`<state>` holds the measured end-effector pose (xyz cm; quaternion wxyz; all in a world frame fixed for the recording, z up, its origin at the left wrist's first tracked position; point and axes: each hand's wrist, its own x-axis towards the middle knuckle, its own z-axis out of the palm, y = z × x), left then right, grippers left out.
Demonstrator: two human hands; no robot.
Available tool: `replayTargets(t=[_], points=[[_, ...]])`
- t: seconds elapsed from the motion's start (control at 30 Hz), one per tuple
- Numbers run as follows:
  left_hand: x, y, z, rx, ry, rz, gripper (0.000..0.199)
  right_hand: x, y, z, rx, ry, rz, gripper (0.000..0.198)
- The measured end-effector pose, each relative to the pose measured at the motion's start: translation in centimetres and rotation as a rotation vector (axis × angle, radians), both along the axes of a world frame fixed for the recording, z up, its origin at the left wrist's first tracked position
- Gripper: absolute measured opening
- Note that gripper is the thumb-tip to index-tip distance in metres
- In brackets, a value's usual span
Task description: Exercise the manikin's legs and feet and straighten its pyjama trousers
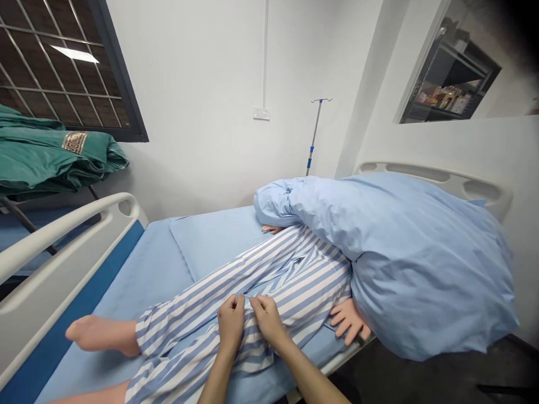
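A manikin in blue-and-white striped pajama trousers (311, 286) lies on the bed. Above one of its legs, around the knee, my left hand (231, 321) is closed, thumb against the curled fingers, with a bit of the trouser cloth pinched there. Close beside it my right hand (269, 321) is closed in the same way on the cloth. The manikin's bare foot (103, 334) points left, and its near hand (348, 321) rests palm down at the mattress edge. A bulky light blue quilt (404, 235) covers its upper body.
The bed's footboard (80, 224) stands at left and its headboard (442, 171) at right, behind the quilt. An IV pole (315, 134) rises beyond the far side. Folded green cloth (50, 157) lies at the left under a barred window. The quilt overhangs the bed's near edge.
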<state>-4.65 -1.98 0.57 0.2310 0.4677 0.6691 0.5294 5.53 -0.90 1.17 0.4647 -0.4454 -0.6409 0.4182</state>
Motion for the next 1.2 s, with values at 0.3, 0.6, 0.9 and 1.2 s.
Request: replayTargets(t=[0.3,0.6,0.9,1.2], points=[[1.0,-1.4,-0.1,-0.026,0.058,-0.034,0.032,-1.5,1.1,-0.8,0.081,-0.001,-0.054,0.038],[1.0,-1.7,3.0,-0.034,-0.204,-0.022,0.035,-1.3,1.3,-0.9,0.044,0.076,-0.054,0.040],[2.3,2.1,1.7,-0.005,-0.086,0.009,0.031,-1.2,0.9,-0.2,0.075,0.171,-0.048,0.040],[2.4,1.2,0.8,-0.003,0.080,0.009,0.033,-1.3,0.7,-0.1,0.062,0.194,-0.043,0.038]])
